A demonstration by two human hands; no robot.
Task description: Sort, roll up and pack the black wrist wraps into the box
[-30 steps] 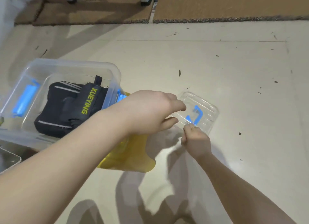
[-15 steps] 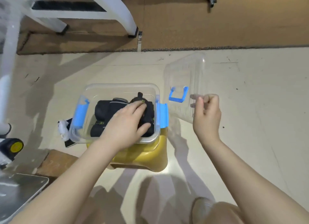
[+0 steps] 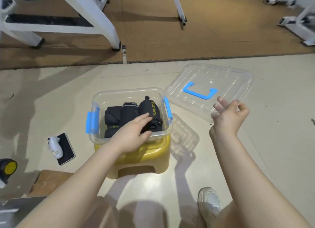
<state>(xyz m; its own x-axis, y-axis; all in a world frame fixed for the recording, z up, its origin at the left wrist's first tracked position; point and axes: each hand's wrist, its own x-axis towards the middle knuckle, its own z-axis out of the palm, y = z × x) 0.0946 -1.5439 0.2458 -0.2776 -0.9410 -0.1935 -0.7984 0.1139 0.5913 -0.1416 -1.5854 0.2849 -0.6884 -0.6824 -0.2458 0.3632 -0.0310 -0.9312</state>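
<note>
A clear plastic box (image 3: 102, 98) with blue side clips stands on a yellow stool (image 3: 153, 152). Inside it lie rolled black wrist wraps (image 3: 122, 113), one with yellow lettering. My left hand (image 3: 132, 134) reaches into the box and rests on the wraps with fingers mostly straight. My right hand (image 3: 229, 116) holds the clear lid (image 3: 221, 79) by its near edge, fingers under it and thumb at the rim. The lid, with a blue handle (image 3: 199, 92), hangs tilted in the air to the right of the box.
A phone (image 3: 65, 148) with a white crumpled thing (image 3: 54, 146) on it lies on the floor left of the stool. White equipment legs (image 3: 102, 21) stand on brown matting behind. A black and yellow wheel (image 3: 8, 166) sits far left. My shoe (image 3: 209, 200) is below.
The lid has swung from upright to nearly flat and moved right and outward in my right hand. My left hand stays on the wraps in the box. The view has pulled back.
</note>
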